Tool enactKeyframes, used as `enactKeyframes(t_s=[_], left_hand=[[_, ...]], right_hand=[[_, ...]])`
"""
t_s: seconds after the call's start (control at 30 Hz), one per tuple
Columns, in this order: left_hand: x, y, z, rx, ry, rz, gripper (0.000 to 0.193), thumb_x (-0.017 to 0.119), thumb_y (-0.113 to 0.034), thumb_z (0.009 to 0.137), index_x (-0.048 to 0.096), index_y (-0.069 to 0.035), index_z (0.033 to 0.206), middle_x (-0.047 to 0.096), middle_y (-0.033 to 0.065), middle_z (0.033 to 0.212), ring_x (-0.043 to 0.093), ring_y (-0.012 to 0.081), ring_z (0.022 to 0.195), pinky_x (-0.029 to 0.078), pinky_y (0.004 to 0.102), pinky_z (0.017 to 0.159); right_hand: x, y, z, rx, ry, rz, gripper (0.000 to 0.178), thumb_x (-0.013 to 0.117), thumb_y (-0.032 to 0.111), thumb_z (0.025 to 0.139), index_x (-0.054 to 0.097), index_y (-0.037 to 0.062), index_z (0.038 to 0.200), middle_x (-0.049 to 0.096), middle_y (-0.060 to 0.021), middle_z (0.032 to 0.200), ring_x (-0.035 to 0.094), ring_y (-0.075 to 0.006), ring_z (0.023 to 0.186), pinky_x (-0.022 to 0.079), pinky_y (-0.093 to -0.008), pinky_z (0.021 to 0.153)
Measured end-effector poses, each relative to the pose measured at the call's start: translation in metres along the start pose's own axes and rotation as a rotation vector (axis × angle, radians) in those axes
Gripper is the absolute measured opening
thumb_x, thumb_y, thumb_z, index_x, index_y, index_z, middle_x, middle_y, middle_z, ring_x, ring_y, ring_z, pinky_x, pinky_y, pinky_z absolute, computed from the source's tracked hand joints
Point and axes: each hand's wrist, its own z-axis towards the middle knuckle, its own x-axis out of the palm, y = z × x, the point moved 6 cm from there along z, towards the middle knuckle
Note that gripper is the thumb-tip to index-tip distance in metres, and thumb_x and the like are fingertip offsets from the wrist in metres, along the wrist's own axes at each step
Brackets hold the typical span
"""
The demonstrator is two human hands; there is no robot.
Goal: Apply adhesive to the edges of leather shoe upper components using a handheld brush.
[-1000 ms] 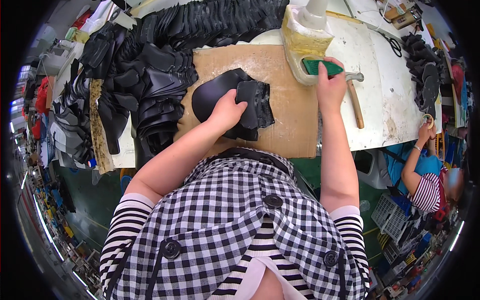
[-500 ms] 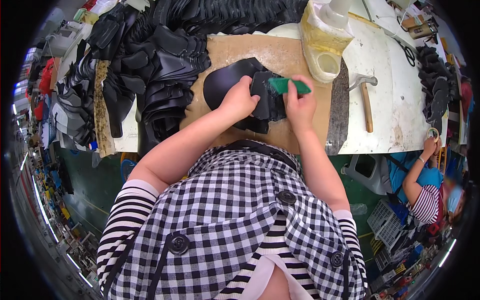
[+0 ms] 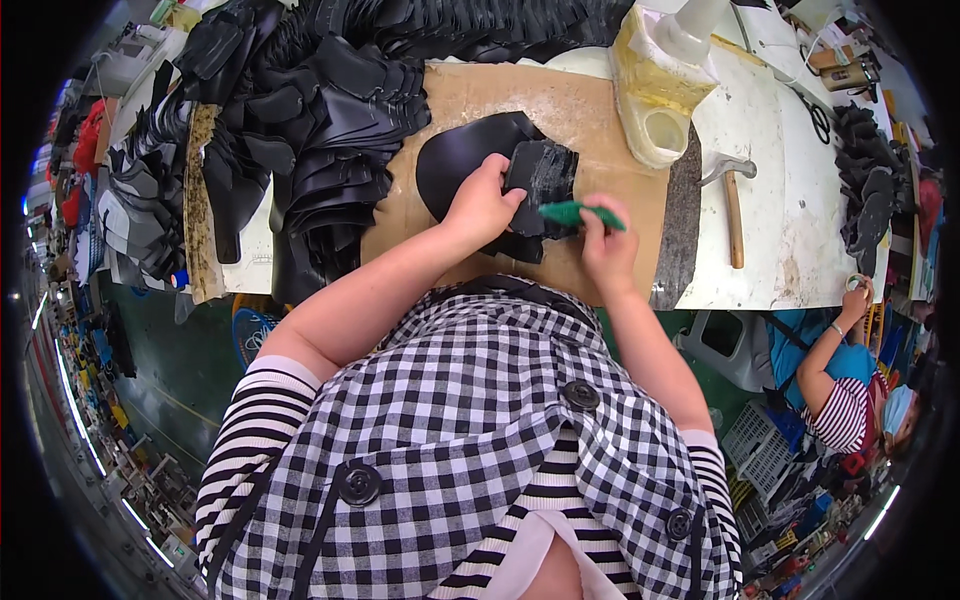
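On the brown cardboard lies a curved black shoe-upper piece (image 3: 455, 155), dark and smooth, with a stack of smaller black pieces (image 3: 545, 170) over its right side. Pale, wet-looking streaks mark the top of that stack. My left hand (image 3: 483, 208) pinches the stack's left edge between thumb and fingers and presses it down. Closed round a flat green brush (image 3: 590, 214), my right hand (image 3: 608, 245) is at the stack's lower right. The brush's left end touches or hovers just over the streaked surface; I cannot tell which.
Piles of black cut pieces (image 3: 335, 130) crowd the left and far side. A yellowed glue container (image 3: 660, 75) stands at the cardboard's (image 3: 490, 90) far right corner. Further right lie a hammer (image 3: 735, 215) and scissors (image 3: 820, 122). Another person (image 3: 850, 385) sits at the right.
My right hand has drawn the green brush toward me, down from the stack's upper part to its lower right. More streaked surface shows. My left hand stays on the stack.
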Motion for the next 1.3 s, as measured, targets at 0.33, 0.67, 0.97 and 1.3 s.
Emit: enactKeyframes(t_s=[0.33, 0.67, 0.97, 1.3], left_hand=[[-0.004, -0.005, -0.006, 0.173, -0.14, 0.133, 0.029, 0.066, -0.008, 0.08, 0.048, 0.0, 0.101, 0.055, 0.0116, 0.073, 0.058, 0.0276, 0.065, 0.047, 0.0373, 0.062], [0.003, -0.003, 0.003, 0.023, -0.036, 0.023, 0.029, 0.066, -0.008, 0.079, 0.049, 0.001, 0.101, 0.061, 0.0154, 0.079, 0.062, 0.029, 0.074, 0.049, 0.0373, 0.067], [-0.011, 0.005, 0.002, 0.137, -0.147, 0.172, 0.033, 0.067, -0.01, 0.077, 0.051, 0.001, 0.103, 0.062, 0.0202, 0.089, 0.061, 0.0365, 0.085, 0.048, 0.0412, 0.075], [-0.045, -0.019, -0.04, 0.345, -0.377, 0.147, 0.035, 0.07, -0.019, 0.08, 0.054, -0.001, 0.105, 0.057, 0.0113, 0.096, 0.059, 0.0228, 0.079, 0.048, 0.0328, 0.073]], right_hand=[[-0.004, 0.012, -0.019, -0.012, -0.008, 0.057, 0.017, 0.059, -0.001, 0.086, 0.056, 0.0008, 0.102, 0.059, -0.0078, 0.096, 0.06, -0.0143, 0.087, 0.048, -0.0246, 0.076], [0.011, 0.003, 0.053, 0.043, -0.25, -0.01, 0.018, 0.059, 0.005, 0.088, 0.054, 0.0024, 0.105, 0.062, -0.0114, 0.092, 0.063, -0.0201, 0.084, 0.049, -0.0313, 0.075], [0.013, 0.025, 0.01, -0.107, 0.036, -0.134, 0.011, 0.058, 0.009, 0.088, 0.06, 0.0022, 0.097, 0.063, -0.0138, 0.094, 0.062, -0.0258, 0.09, 0.047, -0.0317, 0.082], [0.0, 0.025, 0.032, -0.179, 0.115, -0.123, 0.018, 0.056, 0.009, 0.092, 0.051, -0.0007, 0.107, 0.054, -0.0102, 0.102, 0.059, -0.018, 0.087, 0.052, -0.0285, 0.073]])
